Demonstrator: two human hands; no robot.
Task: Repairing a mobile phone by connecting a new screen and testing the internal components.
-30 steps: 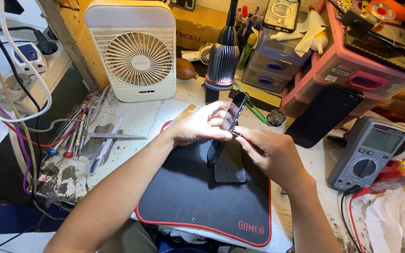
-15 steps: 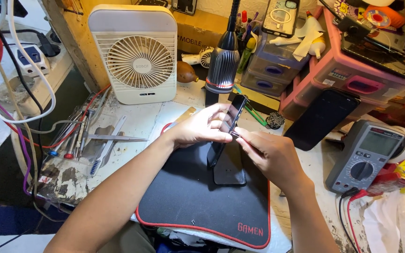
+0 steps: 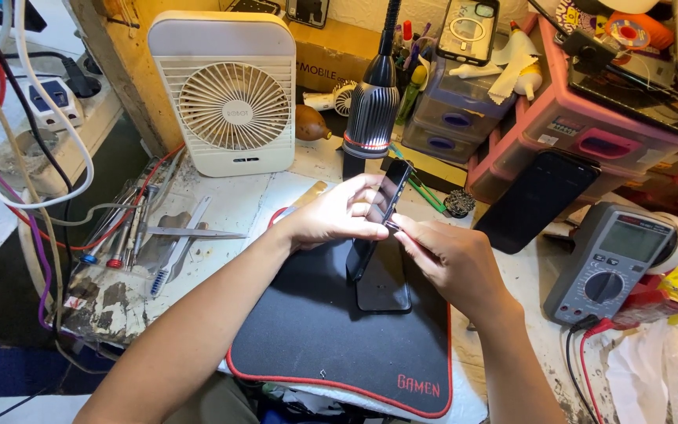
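Phone [image 3: 378, 216], dark and slim, stood tilted on edge above the black mat [image 3: 315, 330], its lower end over a flat dark panel [image 3: 384, 279] lying on the mat. Left hand [image 3: 331, 220] wrapped the phone's upper half, grip closed around it. Right hand [image 3: 441, 255] met the phone at its right edge, fingertips [image 3: 399, 228] pinched narrow there; whether they held some small part, could not tell. Far of the hands stood a lamp head [image 3: 372, 118] on a gooseneck. White fan [image 3: 229, 94] far left on the bench [image 3: 229, 204]; tweezers [image 3: 194, 232] and screwdrivers [image 3: 123, 235] left. Grey multimeter [image 3: 614, 259] right, with another dark phone [image 3: 535, 200] leaning beside pink drawers [image 3: 590, 133].
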